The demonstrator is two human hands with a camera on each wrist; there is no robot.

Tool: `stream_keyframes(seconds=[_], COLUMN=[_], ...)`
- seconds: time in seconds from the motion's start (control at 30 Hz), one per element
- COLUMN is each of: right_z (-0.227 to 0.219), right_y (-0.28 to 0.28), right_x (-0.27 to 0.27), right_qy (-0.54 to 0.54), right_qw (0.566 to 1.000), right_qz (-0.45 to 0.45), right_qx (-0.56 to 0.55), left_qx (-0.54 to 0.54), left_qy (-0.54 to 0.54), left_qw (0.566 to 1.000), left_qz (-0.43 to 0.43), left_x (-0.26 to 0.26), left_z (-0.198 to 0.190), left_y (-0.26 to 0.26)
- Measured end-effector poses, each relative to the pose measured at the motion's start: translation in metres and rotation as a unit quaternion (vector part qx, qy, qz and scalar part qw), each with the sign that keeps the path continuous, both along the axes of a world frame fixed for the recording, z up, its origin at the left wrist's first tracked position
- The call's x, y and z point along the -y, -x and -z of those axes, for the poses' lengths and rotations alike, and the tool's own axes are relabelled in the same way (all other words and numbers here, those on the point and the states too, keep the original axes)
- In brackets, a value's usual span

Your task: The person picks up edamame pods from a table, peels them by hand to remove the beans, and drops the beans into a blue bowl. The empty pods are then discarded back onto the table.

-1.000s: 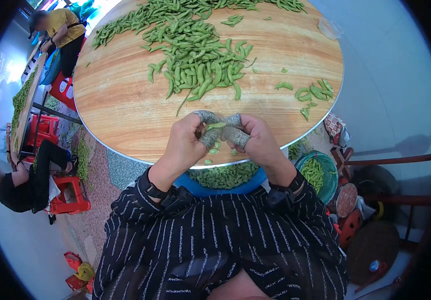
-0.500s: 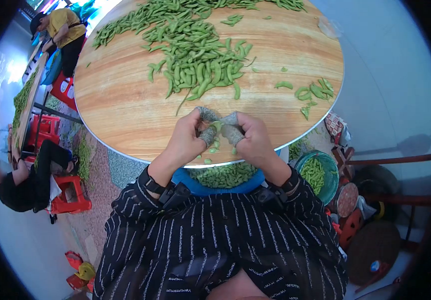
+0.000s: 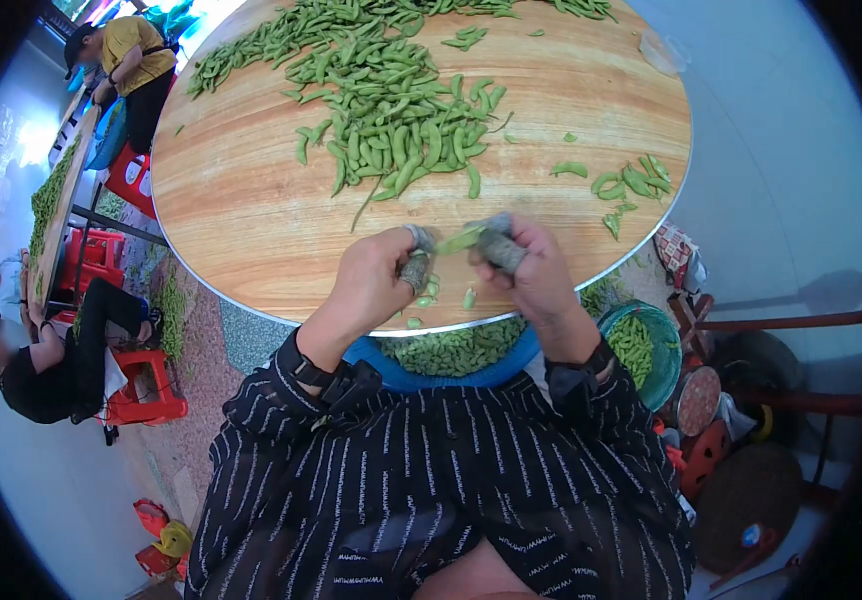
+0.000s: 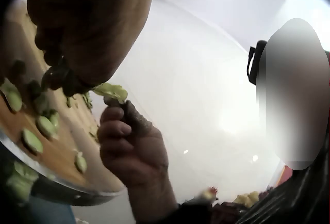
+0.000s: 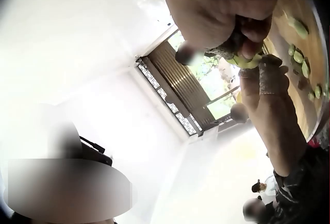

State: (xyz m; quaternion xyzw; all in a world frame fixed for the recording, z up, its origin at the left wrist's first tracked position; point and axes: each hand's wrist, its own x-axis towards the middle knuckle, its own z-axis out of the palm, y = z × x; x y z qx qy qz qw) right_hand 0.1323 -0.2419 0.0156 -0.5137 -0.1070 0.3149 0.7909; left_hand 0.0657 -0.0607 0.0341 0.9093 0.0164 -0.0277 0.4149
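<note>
A green pod (image 3: 462, 239) is pinched by the right hand (image 3: 539, 275), its far end pointed at the left hand (image 3: 376, 278), whose grip cannot be told; beans (image 3: 469, 299) are scattered between the hands.

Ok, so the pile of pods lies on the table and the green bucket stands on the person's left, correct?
Not quite: the green bucket stands on the person's right, as the head view shows. The pile of pods does lie on the table.
</note>
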Motion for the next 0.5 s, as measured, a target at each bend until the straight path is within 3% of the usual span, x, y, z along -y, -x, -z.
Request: stream_keyframes(seconds=[0.03,0.07,0.1,0.13,0.2,0.23,0.3,0.33,0.4,0.5], right_z=[-0.001,-0.003,-0.004,-0.002,0.003,0.0,-0.007,-0.007,-0.004,0.0], right_y=[-0.006,-0.015,-0.024,-0.032,-0.043,-0.042,-0.037,-0.033,-0.023,-0.013], right_x=[0.007,0.017,0.028,0.039,0.056,0.058,0.062,0.061,0.053,0.048], right_qy=[-0.002,0.075,0.152,0.152,0.298,0.298,0.273,0.273,0.178,0.183], right_qw=[1.0,0.991,0.965,0.965,0.862,0.86,0.874,0.873,0.923,0.931], right_qz=[0.001,0.047,0.093,0.096,0.21,0.212,0.214,0.216,0.199,0.177], right_qx=[0.0,0.097,0.191,0.191,0.353,0.354,0.341,0.342,0.277,0.263], left_qx=[0.0,0.138,0.271,0.272,0.196,0.199,0.104,0.106,0.086,0.106], left_qy=[-0.002,-0.087,-0.168,-0.168,-0.191,-0.191,-0.195,-0.195,-0.307,-0.309], left_qw=[1.0,0.985,0.943,0.942,0.961,0.961,0.975,0.975,0.947,0.944], left_qz=[0.001,0.05,0.098,0.101,0.036,0.037,-0.008,-0.007,0.032,0.037], left_x=[-0.002,-0.003,-0.004,-0.003,0.002,0.009,0.029,0.034,0.038,0.031], left_z=[0.001,0.002,0.003,0.001,-0.007,-0.011,-0.017,-0.015,-0.002,0.009], left_y=[-0.001,-0.003,-0.006,-0.011,-0.022,-0.032,-0.054,-0.064,-0.083,-0.094])
